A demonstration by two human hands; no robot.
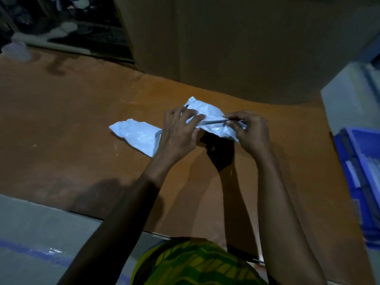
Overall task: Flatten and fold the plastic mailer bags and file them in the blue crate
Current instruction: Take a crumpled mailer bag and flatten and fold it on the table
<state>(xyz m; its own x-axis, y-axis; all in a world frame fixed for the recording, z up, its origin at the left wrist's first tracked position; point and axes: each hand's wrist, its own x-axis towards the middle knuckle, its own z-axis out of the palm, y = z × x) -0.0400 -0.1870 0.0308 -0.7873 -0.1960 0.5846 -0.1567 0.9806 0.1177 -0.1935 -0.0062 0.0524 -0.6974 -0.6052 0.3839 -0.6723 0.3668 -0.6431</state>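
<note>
A crumpled white plastic mailer bag (pixel 209 118) is held a little above the brown cardboard sheet (pixel 82 124), casting a dark shadow under it. My left hand (pixel 178 132) grips its left part with thumb and fingers. My right hand (pixel 250 130) pinches its right end, fingers curled round the plastic. A second white mailer bag (pixel 137 136) lies flat on the cardboard, just left of my left hand. The blue crate (pixel 362 182) stands at the right edge, with flat white items filed inside.
A large cardboard box (pixel 236 44) rises behind the work area. A grey-white box (pixel 349 95) sits at the right above the crate. The grey floor with a blue tape line (pixel 30 249) lies at the lower left. Dark clutter fills the far left corner.
</note>
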